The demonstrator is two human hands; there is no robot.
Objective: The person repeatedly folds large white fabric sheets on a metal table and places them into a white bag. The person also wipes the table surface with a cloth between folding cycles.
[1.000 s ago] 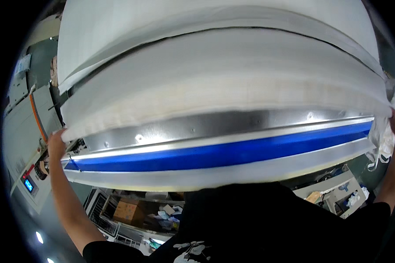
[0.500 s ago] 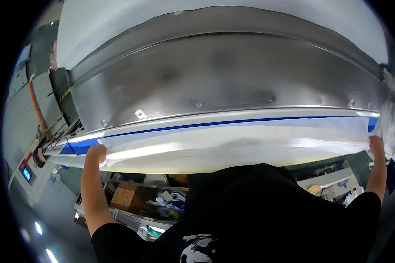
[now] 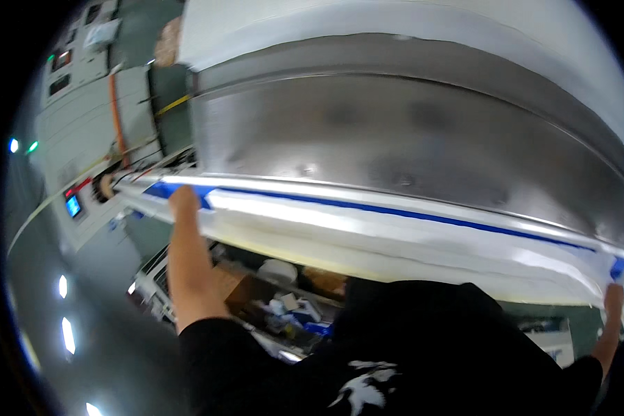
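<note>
A person is standing at a big machine with both arms stretched wide apart. The left hand (image 3: 184, 201) is sitting in the middle left of the frame, pressing down on the edge of a long white sheet (image 3: 367, 232). The fingers are lying on top of the cloth, but I cannot tell if they are curling around it. The right hand (image 3: 613, 297) is far off at the right edge of the frame, touching the other end of the sheet. It is small and blurry there, so I cannot tell if it is gripping.

The sheet is looking soft and smooth, and it is running in a long band from the middle left down to the lower right. A thin blue strip (image 3: 409, 213) is running along its upper edge, wider at the left end. Above it, a shiny grey metal plate (image 3: 395, 132) is curving across the middle of the frame. It is looking hard and smooth, with dull smudges on it. A white cover (image 3: 367, 21) is arching over the top.

At the upper left, a grey control box (image 3: 83, 118) with an orange cable (image 3: 116, 111) is standing. The person's black sleeves (image 3: 222, 360) are filling the bottom of the frame.
</note>
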